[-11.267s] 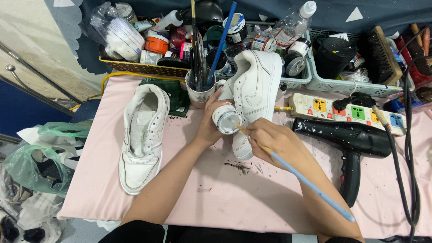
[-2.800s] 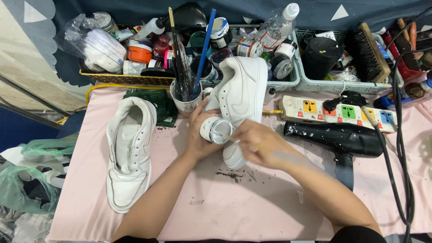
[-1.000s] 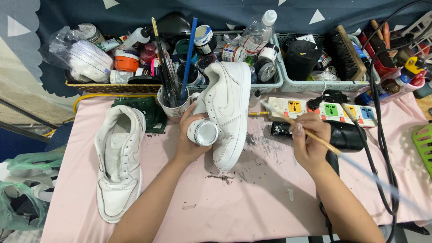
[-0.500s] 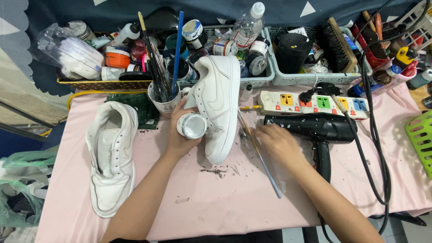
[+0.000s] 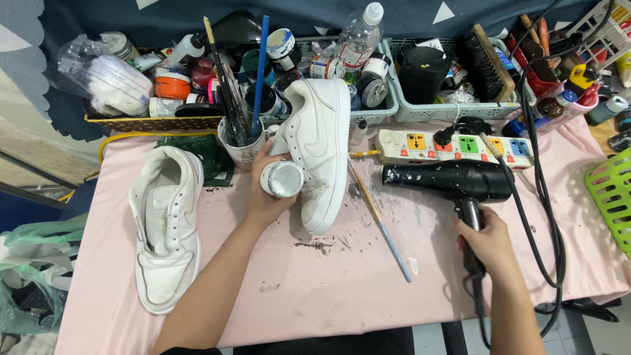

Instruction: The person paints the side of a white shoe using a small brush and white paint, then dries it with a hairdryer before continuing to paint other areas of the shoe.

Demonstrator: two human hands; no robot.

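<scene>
Surface: pink cloth-covered table (image 5: 342, 296), paint-flecked, crowded with jars and brushes.
Left hand (image 5: 266, 197): closed around small open paint jar (image 5: 282, 179), propping white sneaker (image 5: 322, 151) just beside.
Right hand (image 5: 486, 240): wrapped around matte black hair dryer (image 5: 453, 181) handle.
Advice: lift by handle, keep cord clear.
Brush (image 5: 380, 220): thin, left of dryer grip.
Second sneaker (image 5: 165, 223): leather, creased.

Leather, plastic and paint-flecked cloth

The white shoe (image 5: 321, 151) at the frame's centre looks like smooth, faintly glossy leather; the hair dryer (image 5: 453, 181) to its right is matt black plastic speckled with white paint. The pink table cover (image 5: 342, 289) along the bottom looks like matt cloth, rough with dark flecks.
</scene>
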